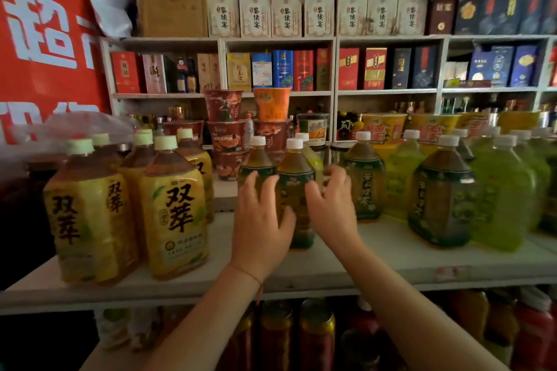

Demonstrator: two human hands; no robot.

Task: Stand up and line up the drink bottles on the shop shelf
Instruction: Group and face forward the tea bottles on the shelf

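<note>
Head view, upright tea bottle (pixel 297 190), both hands (pixel 260 220) alongside

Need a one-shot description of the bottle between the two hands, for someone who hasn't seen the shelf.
Start at the white front shelf, between the yellow-label bottles on the left and the bright green ones on the right. The target bottle stands upright mid-shelf, with the left hand and right hand on either side. White cap, amber tea, dark green label; it stands nearest the front of its cluster.
</note>
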